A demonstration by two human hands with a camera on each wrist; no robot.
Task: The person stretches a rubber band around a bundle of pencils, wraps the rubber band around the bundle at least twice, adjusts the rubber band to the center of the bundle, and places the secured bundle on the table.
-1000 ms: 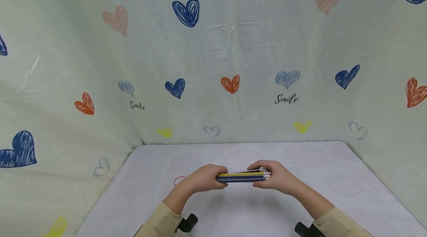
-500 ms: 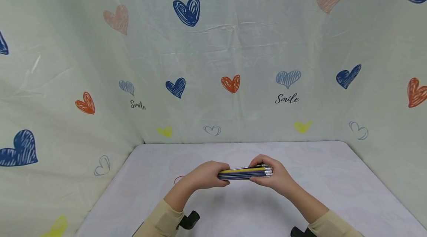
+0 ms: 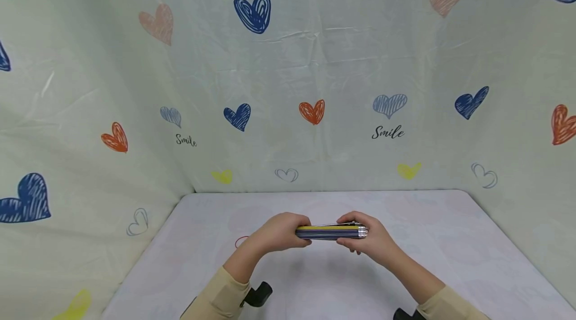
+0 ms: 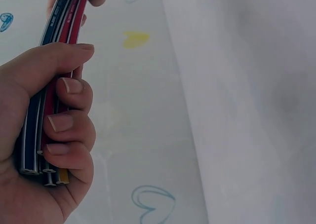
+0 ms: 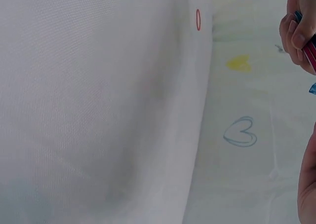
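Observation:
A bundle of several pencils (image 3: 326, 233), dark blue, yellow and red with pale stripes, is held level above the table. My left hand (image 3: 281, 232) grips its left end; in the left wrist view the fingers curl round red and blue pencils (image 4: 61, 29), one yellow end (image 4: 62, 177) showing at the bottom. My right hand (image 3: 366, 234) holds the other end between thumb and fingers, by the silvery tips (image 3: 362, 232). Only a sliver of the right hand (image 5: 308, 179) shows in the right wrist view, its fingers out of frame.
On the white tabletop (image 3: 405, 220), a thin red loop (image 5: 198, 19) lies just left of the bundle, partly behind the left wrist in the head view. A pale curtain (image 3: 270, 70) with printed hearts hangs behind and at the sides.
Both hands have risen slightly in the head view with the bundle. The right fingers have shifted on the pencils, and the silvery ends now lie more even.

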